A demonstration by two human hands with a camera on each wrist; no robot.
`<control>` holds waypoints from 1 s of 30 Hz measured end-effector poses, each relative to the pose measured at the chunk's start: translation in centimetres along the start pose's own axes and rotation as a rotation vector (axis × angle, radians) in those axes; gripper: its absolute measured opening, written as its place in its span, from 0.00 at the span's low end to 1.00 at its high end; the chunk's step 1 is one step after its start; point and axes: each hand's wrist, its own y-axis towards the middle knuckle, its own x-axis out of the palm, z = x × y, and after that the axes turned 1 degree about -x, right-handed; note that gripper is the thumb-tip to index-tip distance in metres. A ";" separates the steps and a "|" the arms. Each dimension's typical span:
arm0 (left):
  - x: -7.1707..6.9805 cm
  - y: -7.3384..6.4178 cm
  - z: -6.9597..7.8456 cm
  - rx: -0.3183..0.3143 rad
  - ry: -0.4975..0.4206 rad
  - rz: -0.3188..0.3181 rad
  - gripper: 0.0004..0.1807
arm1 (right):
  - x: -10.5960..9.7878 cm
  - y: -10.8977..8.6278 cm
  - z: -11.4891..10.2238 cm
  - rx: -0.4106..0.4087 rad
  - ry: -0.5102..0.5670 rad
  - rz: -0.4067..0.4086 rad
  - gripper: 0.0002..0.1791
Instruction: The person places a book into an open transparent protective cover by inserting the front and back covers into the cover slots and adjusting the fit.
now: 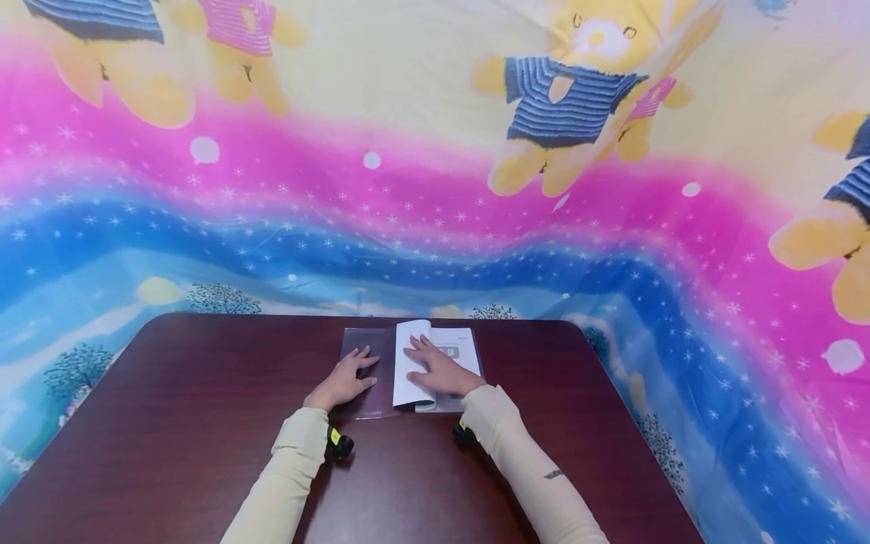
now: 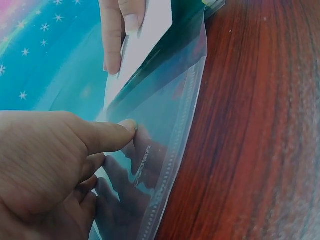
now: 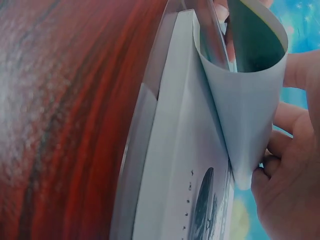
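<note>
Book (image 1: 465, 349) lay on the table (image 1: 224, 393) close to its far edge, roughly midway between left and right, on a clear plastic cover (image 1: 386, 370) that spread out well to the left of it. A white leaf (image 1: 411, 393) with a dark green underside was turned over toward the left, and in the right wrist view it stood up in a curl from the thick body of the book.

The left hand (image 1: 347, 378) rested on the plastic with its fingers spread apart, the thumb touching the sheet; it did not appear clamped on anything. The right hand (image 1: 442, 370) lay over the leaf, fingers apart, pressing its white side rather than gripping it; whether any fingertip was hooked behind the edge, I could not tell.

The step in hand looked like fitting the leaf and the left part of the plastic together, with the leaf not yet flat. As I judged it, the next move called for the left hand to steady or lift the plastic's edge while the right guided the leaf leftward without creasing it. A slip there could have let the leaf spring back.
</note>
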 end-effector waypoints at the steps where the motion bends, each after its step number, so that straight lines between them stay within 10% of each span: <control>1: 0.0 0.0 0.0 -0.001 0.001 0.000 0.28 | 0.0 0.0 -0.1 -0.004 -0.004 -0.001 0.34; 30: -0.1 -0.2 -0.1 -0.004 -0.020 -0.005 0.28 | 0.6 1.0 -0.3 -0.011 -0.086 -0.058 0.32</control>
